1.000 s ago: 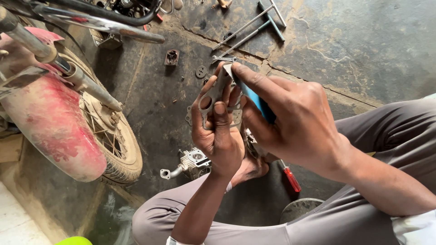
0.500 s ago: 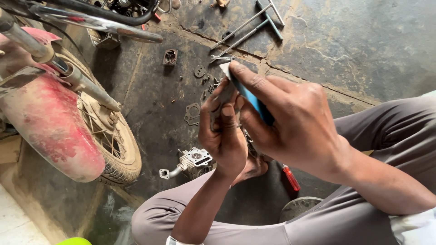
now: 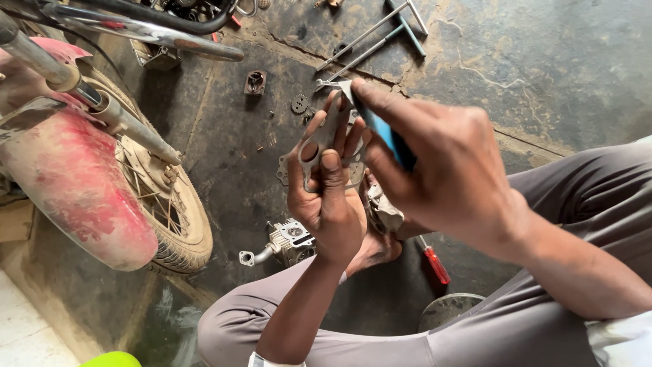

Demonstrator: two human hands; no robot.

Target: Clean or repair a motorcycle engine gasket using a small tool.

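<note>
Gasket-shaped flat grey metal plate with cut-out holes [image 3: 324, 146], one piece, sits upright in the left hand [image 3: 327, 197], thumb pressed on its face and fingers behind, held at chest height above the dark oily concrete floor [image 3: 543, 75]. Right hand [image 3: 448, 170] is clenched around one blue-handled blade tool [image 3: 382, 136], index finger laid along it, pale tip touching the plate's top edge. Both hands closed on their items, nothing loose. Person squats in grey trousers [image 3: 557, 319], one bare foot [image 3: 380, 248] showing under the hands. Count on the floor: two long steel T-handle wrenches [image 3: 380, 34] lying crossed near the top, one small dark toothed gear [image 3: 299, 103] just beside the plate in view, one small rusty square metal part [image 3: 255, 82] left of the gear, one silver cast-aluminium engine part with a pipe stub [image 3: 285, 241] by the knee, one red-handled screwdriver [image 3: 435, 261] beside the foot, one round grey lid or tin [image 3: 451, 311] partly hidden by the leg. One motorcycle at left: faded red front mudguard [image 3: 75, 183], one spoked wheel with worn tyre [image 3: 173, 211], chrome fork tube [image 3: 102, 102]. One lime-green rounded object [image 3: 112, 359] at the bottom edge, kind unclear. No readable labels or packaging visible.
</note>
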